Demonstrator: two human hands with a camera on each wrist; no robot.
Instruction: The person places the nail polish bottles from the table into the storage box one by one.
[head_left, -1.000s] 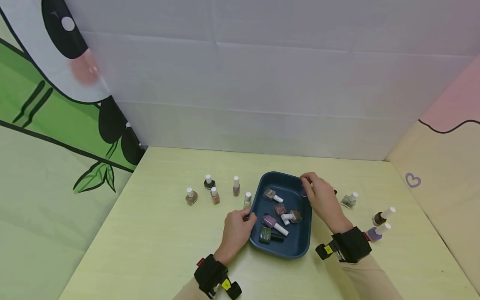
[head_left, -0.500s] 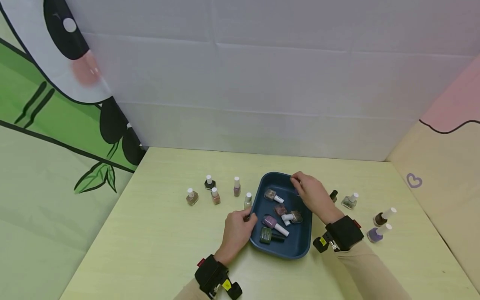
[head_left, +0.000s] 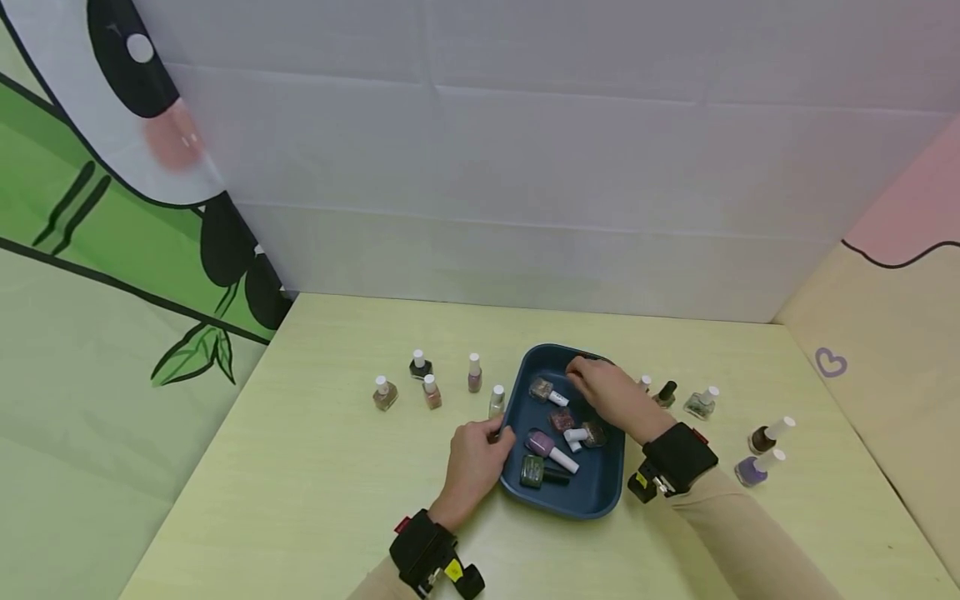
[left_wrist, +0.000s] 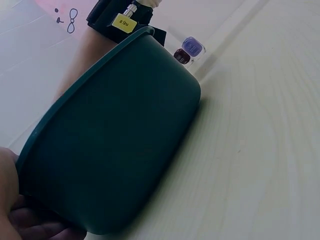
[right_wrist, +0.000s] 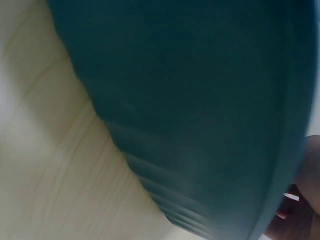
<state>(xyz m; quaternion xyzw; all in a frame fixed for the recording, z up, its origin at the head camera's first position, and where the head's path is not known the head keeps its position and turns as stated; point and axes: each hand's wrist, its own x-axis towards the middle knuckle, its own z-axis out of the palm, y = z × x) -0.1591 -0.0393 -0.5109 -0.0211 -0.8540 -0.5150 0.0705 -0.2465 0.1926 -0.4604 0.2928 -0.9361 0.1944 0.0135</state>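
So — L hand grips tray at 9 o'clock; R hand is over it at 1 o'clock, nr a bottle — can't tell if it's holding.

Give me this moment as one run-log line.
left hand: grips tray at left edge | right hand: over tray's far right part, hold unclear | in tray: bottles | table: more bottles, both sides

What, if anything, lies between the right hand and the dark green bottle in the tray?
The reddish glitter bottle and the purple bottle lie between them in the tray; nothing visible blocks the way from above.
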